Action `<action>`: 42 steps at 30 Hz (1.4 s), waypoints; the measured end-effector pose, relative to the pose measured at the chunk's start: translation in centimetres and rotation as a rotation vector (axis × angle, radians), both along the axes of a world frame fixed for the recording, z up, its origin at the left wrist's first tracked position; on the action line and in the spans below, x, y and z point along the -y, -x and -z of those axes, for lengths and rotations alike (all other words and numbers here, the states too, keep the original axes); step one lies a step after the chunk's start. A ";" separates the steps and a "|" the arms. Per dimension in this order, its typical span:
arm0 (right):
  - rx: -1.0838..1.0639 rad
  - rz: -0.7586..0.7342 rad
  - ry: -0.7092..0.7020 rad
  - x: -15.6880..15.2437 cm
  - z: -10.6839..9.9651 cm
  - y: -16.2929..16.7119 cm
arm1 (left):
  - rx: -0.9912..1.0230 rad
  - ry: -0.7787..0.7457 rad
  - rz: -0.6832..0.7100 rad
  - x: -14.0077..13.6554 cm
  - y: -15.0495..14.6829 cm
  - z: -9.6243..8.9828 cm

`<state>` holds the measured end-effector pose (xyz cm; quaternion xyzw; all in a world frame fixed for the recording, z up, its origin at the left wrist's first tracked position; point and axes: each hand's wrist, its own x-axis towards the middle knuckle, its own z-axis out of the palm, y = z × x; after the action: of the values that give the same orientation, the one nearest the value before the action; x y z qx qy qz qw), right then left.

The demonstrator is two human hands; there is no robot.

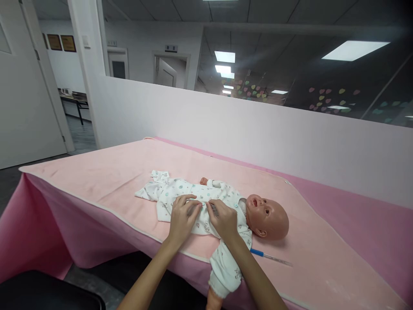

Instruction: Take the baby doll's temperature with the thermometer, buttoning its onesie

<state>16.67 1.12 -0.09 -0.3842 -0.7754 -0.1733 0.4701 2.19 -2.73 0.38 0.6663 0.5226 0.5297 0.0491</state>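
Observation:
A baby doll (269,217) lies on its back with its head to the right, dressed in a white printed onesie (190,189). My left hand (185,215) is at the belly of the onesie, thumb and index finger pinched together on its fabric. Just to the right, my right hand (223,218) also pinches the front of the garment, close to a small teal snap (203,203). Another round teal fastener (236,205) shows near the neck. The doll's near sleeve (226,267) hangs over the table's front edge, partly behind my right forearm.
A pink padded mat (109,172) covers the table over a darker pink cloth (361,211). Beside the doll's shoulder lies a thin stick with a blue end (257,252). A white half wall (258,133) with glass stands behind. A black seat (45,292) is at lower left.

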 end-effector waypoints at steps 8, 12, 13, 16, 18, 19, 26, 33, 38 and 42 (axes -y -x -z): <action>0.018 0.018 -0.001 0.0 0.0 0.0 | -0.005 0.055 0.020 -0.7 0.3 0.2; 0.002 0.001 0.013 0.0 0.0 -0.1 | 0.000 0.059 0.011 -0.9 0.3 0.4; -0.002 -0.009 0.020 0.0 0.0 -0.1 | -0.001 0.060 0.007 -0.9 0.3 0.4; -0.017 -0.048 0.042 0.1 0.0 -0.2 | -0.012 0.063 -0.004 -1.0 0.3 0.5; -0.025 -0.064 0.054 0.1 0.0 -0.2 | -0.027 0.065 -0.010 -1.1 0.3 0.5; -0.027 -0.069 0.058 0.1 0.0 -0.2 | -0.036 0.066 -0.013 -1.1 0.3 0.5; -0.025 -0.079 0.076 0.1 0.0 -0.3 | -0.085 0.079 -0.023 -1.1 0.1 0.5; -0.014 -0.065 0.059 0.0 0.0 -0.3 | -0.078 0.082 -0.016 -0.7 0.0 0.2; -0.046 -0.026 0.042 -0.1 0.0 -0.3 | 0.044 0.075 0.008 -0.3 0.1 -0.1; -0.113 -0.010 0.028 -0.1 0.1 -0.4 | 0.232 0.033 0.037 -0.3 0.5 0.2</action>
<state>17.02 1.22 -0.15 -0.3961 -0.7520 -0.1382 0.5084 1.74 -2.40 0.21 0.6092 0.5097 0.5935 0.1296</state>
